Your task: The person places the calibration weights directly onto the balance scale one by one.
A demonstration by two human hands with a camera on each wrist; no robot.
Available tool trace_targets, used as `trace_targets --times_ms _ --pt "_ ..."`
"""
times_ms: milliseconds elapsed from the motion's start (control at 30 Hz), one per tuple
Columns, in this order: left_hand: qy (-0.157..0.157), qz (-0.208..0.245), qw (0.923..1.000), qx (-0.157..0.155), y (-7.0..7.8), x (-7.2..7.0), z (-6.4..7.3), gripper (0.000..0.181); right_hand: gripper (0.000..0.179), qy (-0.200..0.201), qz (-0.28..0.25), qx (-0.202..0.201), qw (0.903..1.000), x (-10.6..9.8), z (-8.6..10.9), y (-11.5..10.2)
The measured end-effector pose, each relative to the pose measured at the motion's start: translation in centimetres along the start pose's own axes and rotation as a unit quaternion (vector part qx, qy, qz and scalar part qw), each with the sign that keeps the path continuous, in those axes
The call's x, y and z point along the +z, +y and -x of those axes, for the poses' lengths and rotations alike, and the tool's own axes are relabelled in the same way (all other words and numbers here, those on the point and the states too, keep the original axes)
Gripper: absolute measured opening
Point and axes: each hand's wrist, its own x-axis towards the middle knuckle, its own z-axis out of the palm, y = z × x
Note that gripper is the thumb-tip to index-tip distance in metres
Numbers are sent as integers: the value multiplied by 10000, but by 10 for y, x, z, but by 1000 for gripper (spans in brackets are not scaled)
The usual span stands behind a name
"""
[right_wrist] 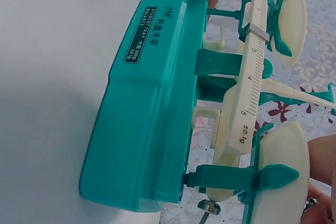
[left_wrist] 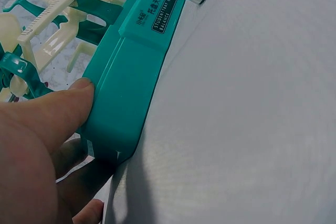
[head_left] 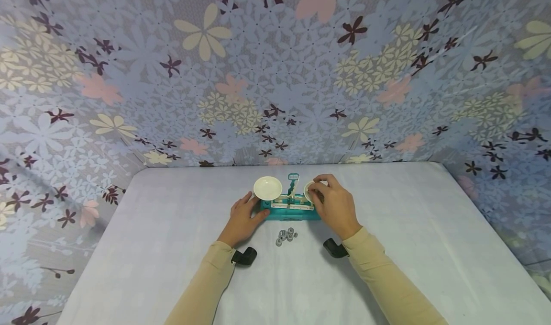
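A teal student tray balance (head_left: pixel 291 215) stands on the table with its cream left pan (head_left: pixel 268 188) in plain view. My left hand (head_left: pixel 243 219) grips the left end of the base, thumb (left_wrist: pixel 79 95) on its upper edge and fingers curled around the end. Over the right pan (right_wrist: pixel 281 166), my right hand (head_left: pixel 337 205) reaches in with thumb and fingertips close together. A small metal weight (right_wrist: pixel 311 203) shows at those fingers in the right wrist view, mostly hidden by the pan. The ruled beam (right_wrist: pixel 252 77) carries a grey slider.
Several metal weights (head_left: pixel 282 234) stand together on the white-covered table (head_left: pixel 172 277), just in front of the base. Behind the table hangs a flowered cloth (head_left: pixel 275 76). Black wrist cameras (head_left: pixel 245 256) jut from both wrists.
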Motion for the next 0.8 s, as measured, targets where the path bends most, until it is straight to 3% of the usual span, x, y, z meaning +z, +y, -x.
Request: trace_targets --times_ms 800 --pt "-21 -31 10000 -51 1 0 0 65 16 123 -1021 543 9932 -21 7 -11"
